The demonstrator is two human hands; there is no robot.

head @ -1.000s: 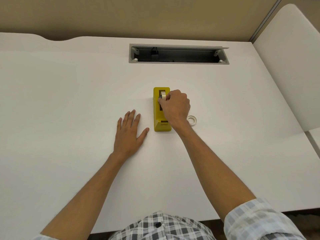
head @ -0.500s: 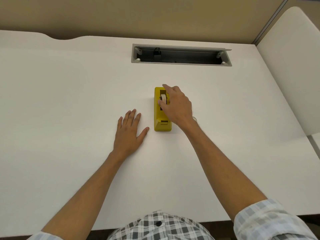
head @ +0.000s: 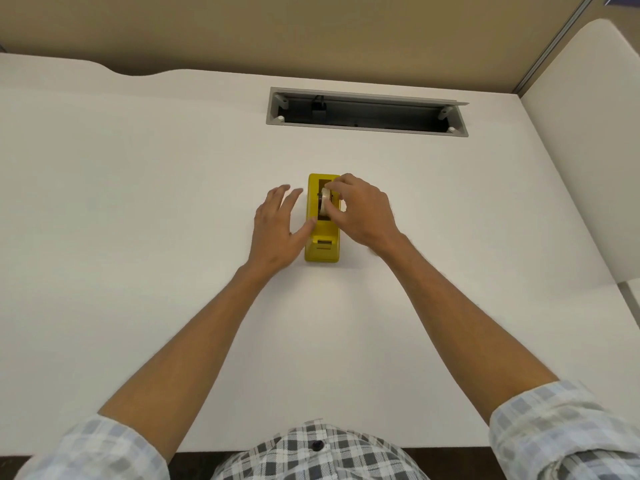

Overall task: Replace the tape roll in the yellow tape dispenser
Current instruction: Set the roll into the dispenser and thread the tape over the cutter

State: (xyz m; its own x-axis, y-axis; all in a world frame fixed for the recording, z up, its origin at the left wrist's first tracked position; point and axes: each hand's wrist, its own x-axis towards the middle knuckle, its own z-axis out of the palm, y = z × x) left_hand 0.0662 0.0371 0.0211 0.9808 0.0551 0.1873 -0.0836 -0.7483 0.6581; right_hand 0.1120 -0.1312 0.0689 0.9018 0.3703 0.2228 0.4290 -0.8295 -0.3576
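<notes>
The yellow tape dispenser [head: 322, 244] stands in the middle of the white desk [head: 138, 202], its cutter end toward me. A pale tape roll [head: 325, 201] sits upright in its slot. My right hand [head: 363, 213] pinches that roll between thumb and fingertips from the right side. My left hand [head: 278, 230] hovers against the dispenser's left side, fingers spread, thumb touching the yellow body. The other tape ring seen earlier on the right is hidden behind my right wrist.
A grey cable tray opening [head: 367, 112] is cut into the desk behind the dispenser. A white side panel [head: 581, 150] rises at the right. The beige partition wall [head: 311, 26] runs along the back edge.
My left hand lifted off the desk and moved right and forward to the dispenser's side. My right hand shifted its fingers to pinch the roll in the slot.
</notes>
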